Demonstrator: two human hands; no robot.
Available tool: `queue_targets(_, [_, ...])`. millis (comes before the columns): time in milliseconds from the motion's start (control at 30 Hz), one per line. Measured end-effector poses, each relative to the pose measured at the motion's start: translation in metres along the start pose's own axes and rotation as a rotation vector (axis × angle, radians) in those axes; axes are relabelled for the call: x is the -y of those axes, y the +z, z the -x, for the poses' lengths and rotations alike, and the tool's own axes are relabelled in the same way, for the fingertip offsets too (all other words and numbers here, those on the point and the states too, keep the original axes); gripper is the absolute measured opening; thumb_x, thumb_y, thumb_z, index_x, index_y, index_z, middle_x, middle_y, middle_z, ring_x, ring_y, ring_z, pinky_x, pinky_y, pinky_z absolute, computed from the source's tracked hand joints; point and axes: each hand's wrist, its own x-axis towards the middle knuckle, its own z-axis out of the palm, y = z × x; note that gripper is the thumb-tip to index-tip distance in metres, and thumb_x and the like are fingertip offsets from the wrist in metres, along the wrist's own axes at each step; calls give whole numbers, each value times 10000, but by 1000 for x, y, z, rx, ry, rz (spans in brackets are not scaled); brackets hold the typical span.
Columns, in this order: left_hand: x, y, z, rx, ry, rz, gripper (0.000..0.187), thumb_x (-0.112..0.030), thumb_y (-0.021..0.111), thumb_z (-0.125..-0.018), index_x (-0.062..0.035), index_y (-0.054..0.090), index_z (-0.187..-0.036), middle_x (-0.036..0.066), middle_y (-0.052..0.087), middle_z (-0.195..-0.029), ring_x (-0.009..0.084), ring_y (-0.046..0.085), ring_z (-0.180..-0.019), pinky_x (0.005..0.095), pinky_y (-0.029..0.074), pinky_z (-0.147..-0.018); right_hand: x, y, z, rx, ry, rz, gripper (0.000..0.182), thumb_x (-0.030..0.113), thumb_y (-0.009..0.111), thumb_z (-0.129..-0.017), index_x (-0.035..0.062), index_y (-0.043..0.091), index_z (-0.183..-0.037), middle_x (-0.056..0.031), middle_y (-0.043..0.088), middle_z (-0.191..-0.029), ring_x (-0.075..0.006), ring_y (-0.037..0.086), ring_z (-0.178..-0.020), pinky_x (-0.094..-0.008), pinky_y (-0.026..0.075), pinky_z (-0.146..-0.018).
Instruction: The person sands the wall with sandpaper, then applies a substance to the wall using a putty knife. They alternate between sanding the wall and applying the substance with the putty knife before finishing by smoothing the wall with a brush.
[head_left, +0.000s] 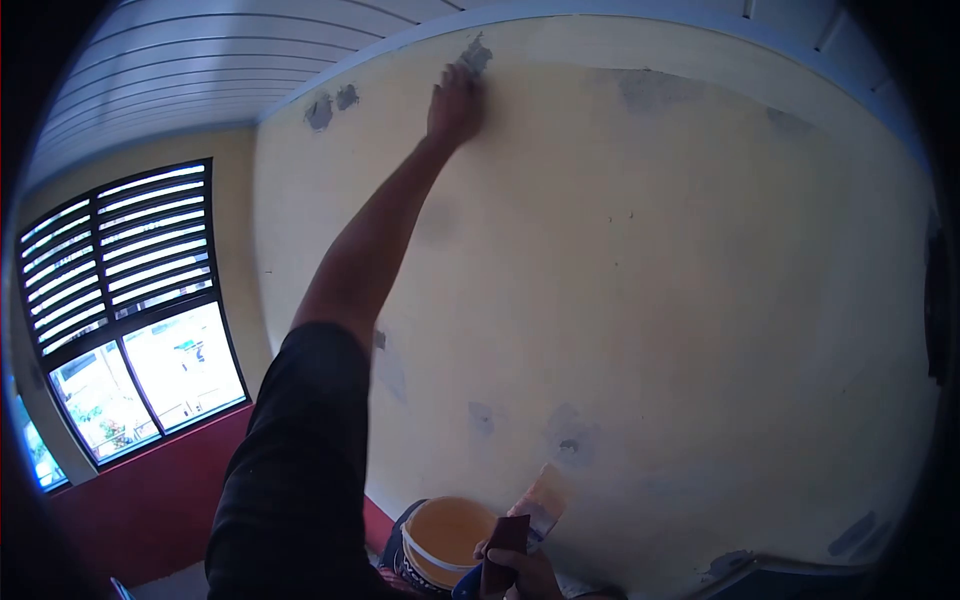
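Observation:
My left arm reaches up across the view. My left hand (pixel 458 105) is at the cream wall (pixel 560 250), its fingers against the lower edge of a rough grey patch (pixel 477 55). Those fingers look stretched out; whatever may lie under the palm is hidden. Low in the view, my right hand (pixel 530 573) grips a paintbrush (pixel 541 508) with pale, paint-stained bristles pointing up. A flat dark brown piece (pixel 505 550) is in the same hand, overlapping the brush. Beside it on the left stands a bucket (pixel 425 560) with a cream-orange inside and a white handle.
More grey patches mark the wall, at upper left (pixel 319 112), upper right (pixel 655 90) and low centre (pixel 568 437). A louvred window (pixel 150 245) is on the left, above a red lower wall (pixel 180 490). White ceiling panels (pixel 220 75) run overhead. A dark edge (pixel 800 580) shows at lower right.

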Motion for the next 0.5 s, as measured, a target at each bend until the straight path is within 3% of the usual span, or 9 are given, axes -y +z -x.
queue_targets(67, [-23,-42,51,299,137,252,428,-300,296,-970,-45,420,-1290,220,395,-1359,346,406,-1237,484,268,-1057,-1,-2,-4,-21,1,-6,433,97,660,-750,42,501,-1148,-71,594,-924,-194,606,-827,-316,489,-727])
queue_targets(133, [-22,-75,93,339,395,169,403,-276,308,-972,-50,461,-1268,202,403,-1361,346,389,-1250,457,251,-1073,5,-10,-7,69,1,34,435,90,659,-751,39,497,-1151,-72,593,-919,-194,605,-827,-315,488,-734])
queue_targets(200, [62,-49,81,5,81,43,388,-221,348,-953,-29,441,-1277,229,472,-1282,404,421,-1200,478,318,-1025,2,-10,-8,114,20,45,440,86,659,-751,38,491,-1155,-71,590,-919,-191,605,-830,-315,488,-740])
queue_targets(267, [86,-61,45,-83,-199,22,379,-230,340,-954,-12,464,-1238,237,496,-1242,414,468,-1143,489,374,-969,-2,-9,-10,107,24,30,449,84,659,-751,36,482,-1161,-70,585,-923,-188,603,-834,-313,488,-748])
queue_targets(333, [89,-67,8,12,-403,28,368,-233,328,-952,19,490,-1166,246,528,-1178,415,521,-1067,498,414,-908,11,19,5,89,-61,-70,465,81,658,-750,36,473,-1174,-67,580,-927,-184,601,-837,-312,488,-747])
queue_targets(433, [86,-45,-29,-68,-203,28,341,-226,316,-947,13,509,-1095,247,555,-1103,414,555,-995,513,434,-857,13,36,16,52,-181,-115,491,79,658,-749,36,458,-1195,-61,572,-934,-179,598,-845,-309,488,-749])
queue_targets(500, [65,-30,-39,62,-211,34,343,-232,308,-942,10,513,-1072,243,562,-1080,410,556,-995,502,437,-869,6,24,9,59,-138,-89,502,77,659,-748,35,453,-1204,-60,572,-933,-177,597,-849,-305,489,-747])
